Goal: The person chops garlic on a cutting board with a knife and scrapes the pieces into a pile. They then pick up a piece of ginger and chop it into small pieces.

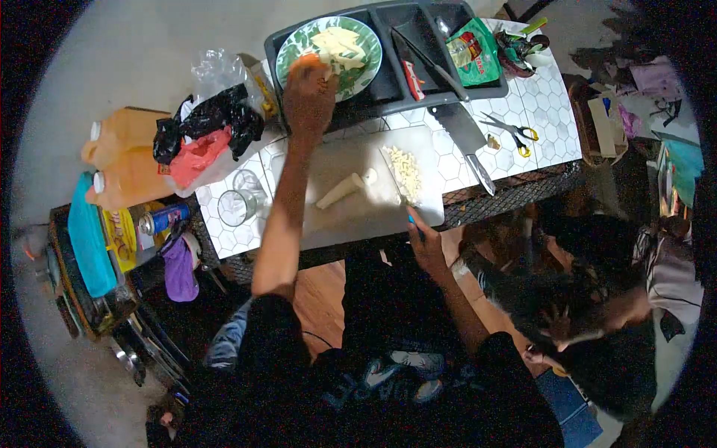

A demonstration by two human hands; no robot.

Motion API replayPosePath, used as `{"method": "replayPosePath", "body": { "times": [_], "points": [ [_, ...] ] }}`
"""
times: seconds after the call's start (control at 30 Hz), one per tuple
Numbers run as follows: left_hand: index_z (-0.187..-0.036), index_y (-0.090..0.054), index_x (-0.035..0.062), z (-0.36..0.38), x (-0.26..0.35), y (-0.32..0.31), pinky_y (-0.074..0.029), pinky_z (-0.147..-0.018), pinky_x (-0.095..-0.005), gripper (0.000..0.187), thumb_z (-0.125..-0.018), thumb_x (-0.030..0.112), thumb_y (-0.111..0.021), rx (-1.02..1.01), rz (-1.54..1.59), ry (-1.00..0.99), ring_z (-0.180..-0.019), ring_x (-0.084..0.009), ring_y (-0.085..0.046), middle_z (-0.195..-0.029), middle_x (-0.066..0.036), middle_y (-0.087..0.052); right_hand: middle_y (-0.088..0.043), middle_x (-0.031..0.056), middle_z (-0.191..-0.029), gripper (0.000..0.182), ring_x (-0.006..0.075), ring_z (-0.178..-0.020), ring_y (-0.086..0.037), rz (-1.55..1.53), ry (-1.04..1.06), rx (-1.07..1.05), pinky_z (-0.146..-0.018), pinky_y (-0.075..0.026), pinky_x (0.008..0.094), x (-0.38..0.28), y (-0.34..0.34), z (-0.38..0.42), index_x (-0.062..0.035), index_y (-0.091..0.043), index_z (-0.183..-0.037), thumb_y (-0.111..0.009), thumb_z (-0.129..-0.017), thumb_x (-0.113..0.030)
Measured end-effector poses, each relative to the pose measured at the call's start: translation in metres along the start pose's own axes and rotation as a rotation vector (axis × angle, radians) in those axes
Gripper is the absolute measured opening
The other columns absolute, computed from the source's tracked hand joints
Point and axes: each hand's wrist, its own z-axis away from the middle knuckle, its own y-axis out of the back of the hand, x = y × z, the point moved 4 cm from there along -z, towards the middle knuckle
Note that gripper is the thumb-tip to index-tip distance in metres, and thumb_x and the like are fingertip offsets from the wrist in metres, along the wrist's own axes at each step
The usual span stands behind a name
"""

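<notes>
My left hand (310,97) reaches over a green-and-white plate (368,75) at the back left, its fingers bunched beside an orange piece (305,63) and pale slices (340,45). The fingertips are partly hidden, so what they hold does not show. In my right hand (427,243) is a knife (394,175), its blade low over the white cutting board (328,228). Small pale diced pieces (405,173) lie along the blade's right side. To the left of the blade rests a peeled, pale, long piece (340,191), with a short cut bit near its end.
A black compartment tray (381,101) bears the plate, another knife (429,60) and a green packet (478,56). A cleaver (461,134) and scissors (515,134) lie right. Glasses (237,207), plastic bags (205,149) and orange jugs (134,179) stand left. Another person's hand (556,325) shows lower right.
</notes>
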Motion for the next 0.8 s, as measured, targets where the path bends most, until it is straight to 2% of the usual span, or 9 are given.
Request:
{"method": "replayPosePath", "body": {
  "times": [0.03,0.1,0.2,0.27,0.3,0.4,0.63,0.7,0.8],
  "points": [
    [-0.092,-0.067,0.0064,0.027,0.003,0.002,-0.048,-0.085,-0.0438,0.019,-0.079,0.02,-0.071,-0.093,0.149,0.288,-0.094,-0.0331,-0.06,-0.099,-0.012,-0.065,-0.061,0.0243,-0.123,0.038,0.0313,-0.116,-0.059,0.005,0.011,0.004,-0.094,-0.046,0.0355,0.002,0.0,0.001,-0.011,-0.051,-0.137,-0.047,-0.099,-0.015],
    [-0.091,-0.067,0.0068,0.073,0.028,0.021,-0.047,-0.085,-0.0431,0.018,-0.08,0.02,-0.071,-0.192,0.47,0.577,-0.095,-0.0338,-0.058,-0.102,-0.011,-0.064,-0.061,0.0252,-0.122,0.039,0.0321,-0.114,-0.061,0.008,0.013,0.006,-0.091,-0.048,0.0364,0.004,-0.002,0.002,-0.0118,-0.05,-0.138,-0.047,-0.099,-0.016],
    [-0.093,-0.069,0.0092,0.143,0.056,0.022,-0.044,-0.087,-0.0437,0.016,-0.081,0.02,-0.07,-0.254,0.239,0.524,-0.095,-0.0334,-0.057,-0.102,-0.011,-0.063,-0.061,0.0256,-0.121,0.04,0.0322,-0.111,-0.062,0.058,0.093,0.037,-0.09,-0.048,0.0372,0.003,-0.001,0.002,-0.0108,-0.049,-0.139,-0.048,-0.099,-0.015],
    [-0.096,-0.07,0.0108,0.173,0.078,0.024,-0.042,-0.089,-0.0442,0.019,-0.08,0.022,-0.071,-0.351,0.107,0.417,-0.098,-0.0313,-0.056,-0.101,-0.01,-0.062,-0.06,0.0168,-0.128,0.042,0.0234,-0.118,-0.057,0.037,0.038,-0.011,-0.1,-0.042,0.0341,0.013,-0.002,0.005,-0.0063,-0.048,-0.139,-0.048,-0.102,-0.026],
    [-0.097,-0.07,0.0112,0.176,0.086,0.023,-0.039,-0.092,-0.0458,0.02,-0.08,0.022,-0.071,-0.442,0.083,0.43,-0.102,-0.0306,-0.052,-0.103,-0.009,-0.061,-0.061,0.0231,-0.123,0.04,0.0312,-0.117,-0.059,0.078,-0.078,-0.062,-0.096,-0.046,0.0369,-0.005,0.004,0.005,-0.0082,-0.049,-0.138,-0.05,-0.098,-0.013],
    [-0.1,-0.07,0.0113,0.165,0.106,0.029,-0.037,-0.091,-0.0466,0.025,-0.078,0.023,-0.072,-0.457,0.1,0.416,-0.105,-0.0305,-0.05,-0.104,-0.009,-0.06,-0.06,0.0223,-0.125,0.039,0.0308,-0.119,-0.058,0.043,0.0,0.007,-0.097,-0.045,0.0369,0.002,0.002,0.003,-0.0057,-0.049,-0.137,-0.05,-0.099,-0.014],
    [-0.101,-0.067,0.011,0.17,0.113,0.018,-0.036,-0.088,-0.0463,0.03,-0.075,0.023,-0.073,-0.49,0.058,0.31,-0.102,-0.03,-0.048,-0.103,-0.008,-0.057,-0.059,0.0223,-0.128,0.039,0.0324,-0.122,-0.055,-0.035,-0.061,0.017,-0.1,-0.043,0.0374,0.025,0.003,0.011,-0.0045,-0.05,-0.136,-0.05,-0.099,-0.017],
    [-0.095,-0.067,0.0107,0.167,0.112,0.014,-0.036,-0.089,-0.0466,0.024,-0.075,0.022,-0.073,-0.529,0.09,0.339,-0.1,-0.0298,-0.05,-0.099,-0.007,-0.06,-0.066,0.0101,-0.108,0.043,0.0098,-0.071,-0.052,0.029,0.047,0.059,-0.066,-0.047,0.0264,0.028,0.002,0.012,-0.0058,-0.047,-0.14,-0.049,-0.102,-0.025],
    [-0.091,-0.066,0.0104,0.174,0.101,-0.001,-0.035,-0.09,-0.0458,0.02,-0.076,0.021,-0.074,-0.596,0.137,0.37,-0.095,-0.0282,-0.053,-0.09,-0.006,-0.064,-0.067,0.01,-0.105,0.043,0.0095,-0.071,-0.052,0.01,0.02,0.074,-0.066,-0.048,0.0267,0.029,0.002,0.015,-0.0058,-0.047,-0.14,-0.049,-0.102,-0.025]
  ]
}}
